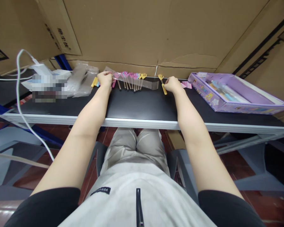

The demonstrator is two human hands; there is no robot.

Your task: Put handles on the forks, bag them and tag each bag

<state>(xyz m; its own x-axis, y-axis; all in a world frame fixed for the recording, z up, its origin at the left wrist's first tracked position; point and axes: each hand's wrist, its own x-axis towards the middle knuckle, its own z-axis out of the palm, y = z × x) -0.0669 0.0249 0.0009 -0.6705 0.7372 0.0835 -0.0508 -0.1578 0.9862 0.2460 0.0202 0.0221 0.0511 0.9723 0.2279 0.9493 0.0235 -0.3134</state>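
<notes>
My left hand (105, 78) is closed at one end of a long clear plastic sleeve (146, 83), which stretches to the right over the tabletop. Under and behind the sleeve lies a row of several back scratchers (132, 82) with pink, blue and yellow claw heads and metal rods. A pink handle shows beside my left fingers. My right hand (172, 84) pinches a yellow back scratcher (164, 89), its claw pointing away from me, just past the sleeve's right end. Yellow and blue handles (94, 82) lie left of my left hand.
Clear plastic bags (79, 82) and a white cable (18, 82) are at the left. A purple box (241, 107) with wrapped items inside stands right, near pink pieces (186, 84). Cardboard (132, 34) walls the back; a metal edge (142, 123) runs along the front.
</notes>
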